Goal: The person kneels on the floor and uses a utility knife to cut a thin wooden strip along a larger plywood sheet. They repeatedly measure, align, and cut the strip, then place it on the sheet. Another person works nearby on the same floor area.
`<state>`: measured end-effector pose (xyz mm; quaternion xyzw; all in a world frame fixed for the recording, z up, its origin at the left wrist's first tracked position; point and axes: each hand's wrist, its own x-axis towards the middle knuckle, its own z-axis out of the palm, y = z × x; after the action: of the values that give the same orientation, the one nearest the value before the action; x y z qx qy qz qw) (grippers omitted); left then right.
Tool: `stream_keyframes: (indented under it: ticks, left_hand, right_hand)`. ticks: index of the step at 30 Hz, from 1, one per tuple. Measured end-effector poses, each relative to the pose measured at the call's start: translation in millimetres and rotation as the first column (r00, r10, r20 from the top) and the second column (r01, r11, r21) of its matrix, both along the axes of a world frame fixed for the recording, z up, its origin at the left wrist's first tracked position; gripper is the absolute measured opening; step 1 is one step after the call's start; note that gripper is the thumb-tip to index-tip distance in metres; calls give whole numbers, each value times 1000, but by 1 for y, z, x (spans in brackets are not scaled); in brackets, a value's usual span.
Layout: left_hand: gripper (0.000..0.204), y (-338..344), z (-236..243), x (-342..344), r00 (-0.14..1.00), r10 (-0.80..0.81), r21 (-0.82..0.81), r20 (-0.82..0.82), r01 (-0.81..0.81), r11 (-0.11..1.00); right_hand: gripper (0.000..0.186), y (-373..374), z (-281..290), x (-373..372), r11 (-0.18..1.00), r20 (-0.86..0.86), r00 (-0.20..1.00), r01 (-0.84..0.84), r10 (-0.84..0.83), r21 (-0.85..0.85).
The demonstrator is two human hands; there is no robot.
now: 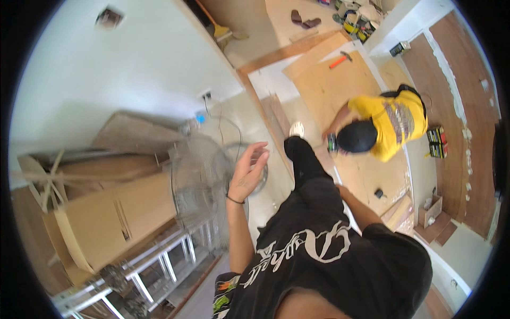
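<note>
My left hand (248, 173) is raised beside the grey standing fan (195, 183), its fingers loosely bent and apart with nothing in them. A black band circles that wrist. My right hand (341, 190) hangs by my right thigh, mostly hidden behind my black clothing, so its fingers do not show. In front of me to the right, a crouching person in a yellow shirt (398, 122) and black cap holds a small dark-and-green object (332, 142) over a plywood sheet (332, 85).
A hammer (340, 60) with an orange handle lies on the plywood. To my left are a large cardboard box (117, 223) and an aluminium ladder (154, 266). A cord runs from a wall outlet (207, 95) near the fan. Slippers (305, 20) lie at the far side.
</note>
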<state>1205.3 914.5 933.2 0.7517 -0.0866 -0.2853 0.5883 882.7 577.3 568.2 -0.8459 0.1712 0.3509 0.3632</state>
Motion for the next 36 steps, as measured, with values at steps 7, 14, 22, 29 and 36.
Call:
stream_keyframes:
  ticks: [7,14,22,29,36]
  left_hand:
    - [35,-72,-25,205,1000,-22,359,-13,25,933]
    - [36,-116,-73,370,928,88,271,-361,15,962]
    - [31,-269,-199,817,988,-156,481,-12,142,865]
    - [45,-427,-388,1049,839,-498,640,-218,508,576]
    - [98,-491,-375,1023,567,-691,791,-448,612,-10]
  right_hand:
    - [36,-106,19,225,988,73,990,110,-118,107]
    - [31,-231,87,506,910,321,858,413,-402,37]
    - [31,-217,53,537,485,196,478,874,-856,-15]
    - [58,-56,-10,667,833,-775,410,490,-480,-256]
    - [45,-340,-213,1060,-75,134,-76,997,-988,9]
